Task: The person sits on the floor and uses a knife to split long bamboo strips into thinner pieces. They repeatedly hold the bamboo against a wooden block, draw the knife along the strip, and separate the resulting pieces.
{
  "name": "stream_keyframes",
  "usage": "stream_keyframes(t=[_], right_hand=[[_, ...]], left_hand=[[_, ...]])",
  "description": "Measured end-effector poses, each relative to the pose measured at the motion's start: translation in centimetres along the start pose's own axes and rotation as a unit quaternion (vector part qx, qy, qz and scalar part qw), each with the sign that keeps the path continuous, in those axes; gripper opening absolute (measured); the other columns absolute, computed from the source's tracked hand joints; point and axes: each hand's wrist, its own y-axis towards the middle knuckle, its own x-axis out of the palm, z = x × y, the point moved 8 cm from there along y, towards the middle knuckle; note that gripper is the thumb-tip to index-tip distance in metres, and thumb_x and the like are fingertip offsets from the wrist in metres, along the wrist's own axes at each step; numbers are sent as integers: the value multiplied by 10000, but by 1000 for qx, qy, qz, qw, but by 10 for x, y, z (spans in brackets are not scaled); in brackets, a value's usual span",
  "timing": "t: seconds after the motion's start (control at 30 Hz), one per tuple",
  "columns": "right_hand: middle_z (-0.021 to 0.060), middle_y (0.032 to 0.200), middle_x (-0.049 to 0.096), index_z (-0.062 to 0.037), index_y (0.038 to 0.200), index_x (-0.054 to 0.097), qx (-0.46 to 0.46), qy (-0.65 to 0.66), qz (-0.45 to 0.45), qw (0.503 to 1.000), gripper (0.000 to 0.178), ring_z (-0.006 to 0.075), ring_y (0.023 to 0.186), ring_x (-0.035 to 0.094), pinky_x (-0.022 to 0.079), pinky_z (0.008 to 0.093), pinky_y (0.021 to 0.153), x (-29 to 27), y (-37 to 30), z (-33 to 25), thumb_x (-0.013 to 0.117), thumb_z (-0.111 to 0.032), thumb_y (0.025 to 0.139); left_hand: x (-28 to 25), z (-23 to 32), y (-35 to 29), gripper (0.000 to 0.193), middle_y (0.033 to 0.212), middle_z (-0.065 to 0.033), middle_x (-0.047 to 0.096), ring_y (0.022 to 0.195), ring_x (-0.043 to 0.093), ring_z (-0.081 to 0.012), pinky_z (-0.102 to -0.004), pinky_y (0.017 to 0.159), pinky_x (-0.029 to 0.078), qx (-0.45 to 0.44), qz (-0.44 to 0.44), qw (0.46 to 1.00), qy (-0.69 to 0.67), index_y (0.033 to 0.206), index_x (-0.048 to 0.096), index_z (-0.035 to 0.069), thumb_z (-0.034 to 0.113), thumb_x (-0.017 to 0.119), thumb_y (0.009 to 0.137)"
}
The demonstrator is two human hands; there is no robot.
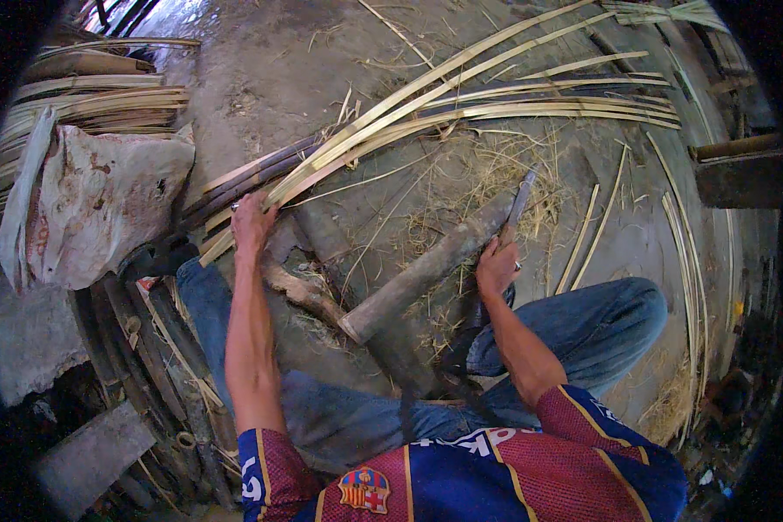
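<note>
My left hand (252,223) is closed around the near ends of long pale bamboo strips (384,113). They fan out away from me toward the far right across the floor. My right hand (498,266) grips the handle of a knife (524,196), its blade pointing away from me. The knife lies over the far end of a thick wooden beam (435,258), which slants between my legs. A rough piece of wood (309,291) sits to the left of the beam, below my left hand.
Pale shavings (500,170) litter the floor beyond the beam. A stained sack (104,200) rests at left before stacked strips (104,100). Dark bamboo poles (143,348) lie at lower left. Loose strips (602,222) lie to the right, beyond my bent knee.
</note>
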Motion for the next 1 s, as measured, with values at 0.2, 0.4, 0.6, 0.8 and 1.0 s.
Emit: stream_keyframes(t=[0.2, 0.4, 0.6, 0.8, 1.0], right_hand=[[219, 1022, 616, -19, 1024, 522, 18, 30, -4, 999, 418, 415, 984, 590, 372, 579, 896, -4, 2, 3, 487, -430, 960], [187, 1039, 628, -34, 1078, 537, 26, -4, -41, 999, 414, 385, 997, 613, 385, 593, 878, 1, 2, 1, 494, -425, 949], [230, 978, 616, -14, 982, 521, 32, 45, 9, 998, 411, 433, 961, 584, 376, 551, 902, -3, -2, 2, 510, -424, 947], [214, 1000, 616, -21, 985, 526, 29, 38, -2, 999, 403, 420, 977, 582, 377, 555, 905, -2, 2, 3, 511, -422, 948], [203, 1001, 622, -29, 1011, 523, 11, 31, 22, 999, 397, 411, 976, 594, 382, 554, 893, -6, -1, -1, 517, -421, 948]], left_hand=[[-20, 22, -24, 407, 1011, -143, 677, 1005, 625, -335, -437, 845, 493, 30, 5, 996, -81, 1182, 682, 159, 350, 739, 828], [-34, 38, -42, 358, 984, -135, 673, 911, 637, -316, -416, 790, 495, 80, 30, 991, -105, 1133, 704, 149, 310, 752, 817], [-38, 58, -60, 377, 904, -138, 691, 848, 666, -318, -431, 726, 507, -20, -11, 996, -86, 988, 703, 99, 390, 790, 763], [-37, 86, -83, 384, 739, -80, 672, 661, 613, -213, -356, 653, 483, -41, -7, 972, -230, 883, 708, 54, 425, 767, 804], [45, 64, -110, 523, 497, -50, 487, 512, 480, -157, -346, 531, 396, -107, -229, 914, -318, 749, 720, 37, 518, 602, 916]])
